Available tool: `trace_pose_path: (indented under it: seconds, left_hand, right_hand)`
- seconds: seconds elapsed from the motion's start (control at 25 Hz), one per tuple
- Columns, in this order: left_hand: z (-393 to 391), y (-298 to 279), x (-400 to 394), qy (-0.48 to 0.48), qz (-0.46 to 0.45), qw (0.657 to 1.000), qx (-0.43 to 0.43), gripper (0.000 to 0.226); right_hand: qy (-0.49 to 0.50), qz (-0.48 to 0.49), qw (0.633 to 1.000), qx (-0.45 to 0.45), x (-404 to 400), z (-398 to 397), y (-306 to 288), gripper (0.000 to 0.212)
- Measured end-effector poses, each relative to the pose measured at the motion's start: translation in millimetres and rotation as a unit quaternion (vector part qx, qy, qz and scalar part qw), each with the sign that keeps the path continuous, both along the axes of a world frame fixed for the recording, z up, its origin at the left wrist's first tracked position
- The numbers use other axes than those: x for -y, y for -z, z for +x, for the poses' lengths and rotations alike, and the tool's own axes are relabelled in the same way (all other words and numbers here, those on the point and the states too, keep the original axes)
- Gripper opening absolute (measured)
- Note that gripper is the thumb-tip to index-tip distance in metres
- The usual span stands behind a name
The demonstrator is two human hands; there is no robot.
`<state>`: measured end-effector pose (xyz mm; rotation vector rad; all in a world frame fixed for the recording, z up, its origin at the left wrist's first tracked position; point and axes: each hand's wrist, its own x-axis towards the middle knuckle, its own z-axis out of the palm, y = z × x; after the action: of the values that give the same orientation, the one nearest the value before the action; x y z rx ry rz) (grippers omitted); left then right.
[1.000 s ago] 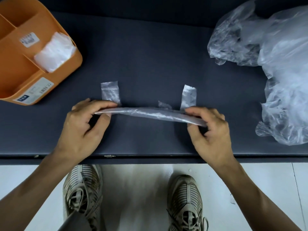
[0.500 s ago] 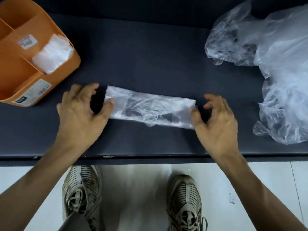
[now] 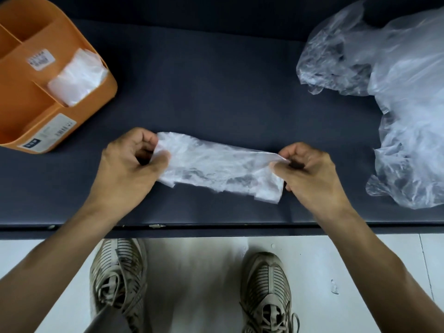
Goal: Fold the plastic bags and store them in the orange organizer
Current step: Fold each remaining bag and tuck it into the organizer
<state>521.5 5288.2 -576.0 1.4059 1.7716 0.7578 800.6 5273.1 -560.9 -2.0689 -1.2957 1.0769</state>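
Partly folded bag (image 3: 216, 167) is being pinched at each end, left hand (image 3: 129, 169) and right hand (image 3: 310, 174) grip clamped on it, likely for another fold above tabletop (image 3: 216, 80).

I cannot say for sure what kind of place this is. I see a plain work station: a dark grey table (image 3: 216, 68) with a worn front edge, and under it a pale tiled floor (image 3: 197, 272). An orange organizer (image 3: 21, 97) with printed labels suggests a simple storage or sorting room, not a kitchen.
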Motion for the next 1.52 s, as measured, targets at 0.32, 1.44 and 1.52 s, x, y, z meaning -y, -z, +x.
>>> trace_pose_path:
  seconds: [0.32,1.44,1.52]
  left_hand:
    - [8,-5,6,0.103,-0.008,0.975,-0.198,0.041]
    - [16,32,29,0.422,0.296,0.834,-0.197,0.027]
    - [23,28,32,0.357,0.261,0.889,-0.123,0.022]
  right_hand:
    - [-0.142,-0.055,0.945,0.288,22,-14,-10,0.017]
    - [-0.020,0.180,0.983,0.024,-26,20,13,0.044]
    - [-0.021,0.147,0.989,0.015,-32,18,11,0.041]
